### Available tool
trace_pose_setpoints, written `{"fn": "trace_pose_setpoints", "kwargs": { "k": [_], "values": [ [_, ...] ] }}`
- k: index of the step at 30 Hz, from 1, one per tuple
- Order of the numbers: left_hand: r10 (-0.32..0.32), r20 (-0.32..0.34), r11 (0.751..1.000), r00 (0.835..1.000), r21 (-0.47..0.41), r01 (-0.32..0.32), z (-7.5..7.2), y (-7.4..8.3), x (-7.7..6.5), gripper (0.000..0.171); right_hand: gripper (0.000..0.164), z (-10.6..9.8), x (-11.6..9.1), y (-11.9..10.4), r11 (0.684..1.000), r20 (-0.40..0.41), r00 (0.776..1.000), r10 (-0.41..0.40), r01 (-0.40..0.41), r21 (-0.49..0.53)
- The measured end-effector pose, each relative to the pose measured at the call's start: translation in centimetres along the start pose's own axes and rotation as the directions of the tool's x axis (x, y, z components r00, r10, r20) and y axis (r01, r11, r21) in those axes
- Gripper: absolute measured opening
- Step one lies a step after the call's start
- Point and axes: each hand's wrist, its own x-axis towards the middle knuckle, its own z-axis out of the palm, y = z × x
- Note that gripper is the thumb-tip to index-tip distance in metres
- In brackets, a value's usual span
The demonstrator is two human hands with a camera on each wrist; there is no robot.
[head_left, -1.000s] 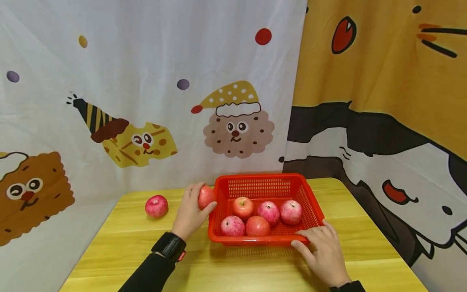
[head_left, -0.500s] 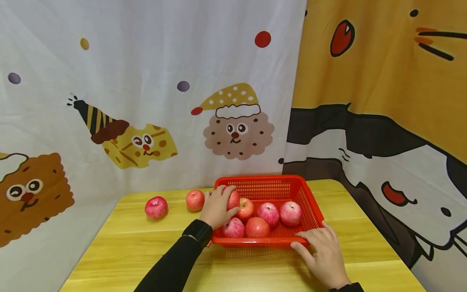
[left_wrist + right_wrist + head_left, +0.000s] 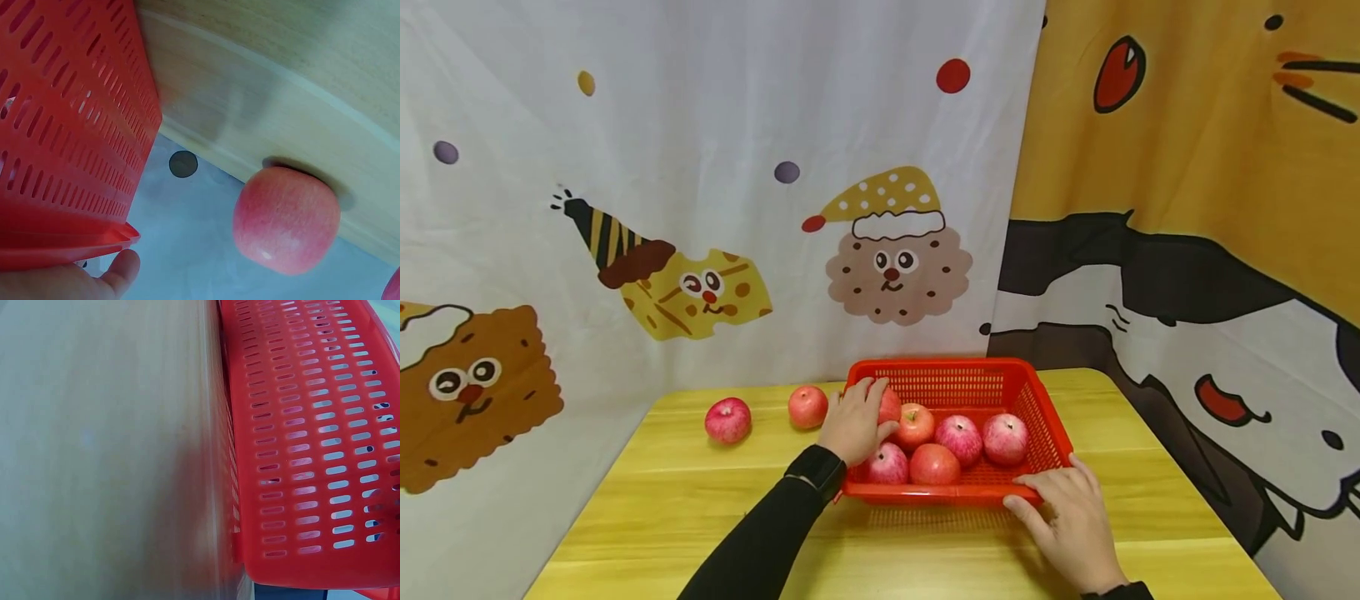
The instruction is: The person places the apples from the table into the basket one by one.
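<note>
From the head camera: a red basket sits on a yellow wooden table in front of cartoon curtains. The left hand reaches over the basket's left rim with its fingers curled round an apple at the back left corner. Five more apples lie loose in the basket, so six in there counting the held one. Two more apples sit on the table left of the basket, one just beside it and one further left, apart from each other. That makes eight total. The right hand rests at the basket's front right corner, fingers fairly straight, touching the rim.

Left wrist camera: basket wall up close, a fingertip at the bottom edge under the rim, and one apple on the table edge; a sliver of a second apple shows at the lower right corner.

Right wrist camera: just the basket's slotted side against the tabletop; the hand itself isn't visible here.
</note>
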Motion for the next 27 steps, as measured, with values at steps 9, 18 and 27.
{"fn": "trace_pose_setpoints", "kwargs": {
  "k": [9,18,27],
  "values": [
    [0.036,0.007,0.999,0.999,-0.008,-0.036,-0.36,-0.06,-0.01,0.061,0.03,0.02,-0.02,0.06,1.0,-0.01,1.0,-0.002,0.002,0.003],
    [0.088,0.006,0.992,0.996,0.085,-0.088,-0.68,0.04,-0.38,0.049,0.031,0.22,-0.07,0.14,0.999,-0.046,0.998,-0.034,0.034,0.015],
    [0.067,0.014,0.994,0.998,0.087,-0.068,-0.39,0.12,-0.44,0.044,0.031,0.15,0.0,0.12,0.999,-0.041,0.999,-0.031,0.031,0.01]
  ]
}}
